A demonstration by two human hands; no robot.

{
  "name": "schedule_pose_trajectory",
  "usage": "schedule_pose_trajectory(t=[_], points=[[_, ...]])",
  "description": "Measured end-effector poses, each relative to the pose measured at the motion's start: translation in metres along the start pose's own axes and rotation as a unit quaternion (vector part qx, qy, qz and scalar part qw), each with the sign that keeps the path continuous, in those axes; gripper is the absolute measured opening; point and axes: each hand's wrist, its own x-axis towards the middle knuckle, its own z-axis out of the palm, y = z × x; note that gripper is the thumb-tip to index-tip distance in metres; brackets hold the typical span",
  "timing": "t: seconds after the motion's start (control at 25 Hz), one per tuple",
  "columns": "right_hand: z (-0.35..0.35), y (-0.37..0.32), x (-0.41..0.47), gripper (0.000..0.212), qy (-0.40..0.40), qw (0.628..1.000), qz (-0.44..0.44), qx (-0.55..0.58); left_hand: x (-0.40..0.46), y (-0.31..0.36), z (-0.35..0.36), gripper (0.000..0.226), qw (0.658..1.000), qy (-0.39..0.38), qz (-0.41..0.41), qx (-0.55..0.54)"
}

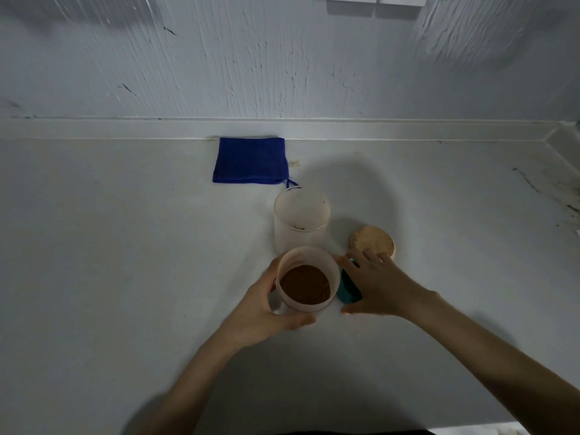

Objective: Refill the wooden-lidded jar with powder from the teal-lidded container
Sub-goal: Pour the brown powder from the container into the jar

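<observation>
Now container inside left grip

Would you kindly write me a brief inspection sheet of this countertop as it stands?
Surface: pale countertop, faint marks at right.
Job's things: open container with brown powder; glass jar open, nearly empty; wooden lid lying flat; teal lid under right hand.
Clutter: folded blue cloth by the wall.
Grips: left hand holds container; right hand on teal lid.
Cables: nothing seen.
Surroundings: scuffed white wall.
</observation>
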Motion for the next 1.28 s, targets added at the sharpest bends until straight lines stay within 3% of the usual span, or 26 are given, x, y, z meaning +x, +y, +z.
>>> schedule_pose_trajectory(t=[0.2,0.36,0.64,0.88,1.04,1.16,1.28], points=[[-0.005,-0.015,-0.016,0.089,0.099,0.988,-0.024,0.118,-0.003,-0.007,0.001,0.075,1.0,-0.004,-0.009,0.018],[-0.006,-0.038,-0.028,0.09,0.112,0.962,-0.056,0.244,-0.008,-0.013,-0.002,0.072,0.999,-0.001,-0.028,0.031],[0.009,-0.06,-0.019,0.081,0.142,0.873,-0.07,0.461,-0.011,-0.007,-0.006,0.061,1.0,0.005,-0.02,0.023],[-0.005,-0.053,-0.026,0.081,0.199,0.842,-0.075,0.495,-0.004,0.005,-0.008,0.054,1.0,0.019,0.006,0.005],[-0.035,-0.031,-0.04,0.077,0.274,0.823,-0.053,0.494,0.012,0.018,-0.021,0.04,0.992,0.113,0.049,-0.015],[-0.063,-0.005,-0.045,0.09,0.29,0.846,-0.017,0.447,0.029,0.021,-0.03,0.048,0.977,0.195,0.051,0.068],[-0.086,0.016,-0.037,0.099,0.309,0.902,0.003,0.302,0.049,0.025,-0.029,0.081,0.977,0.178,0.014,0.115]])
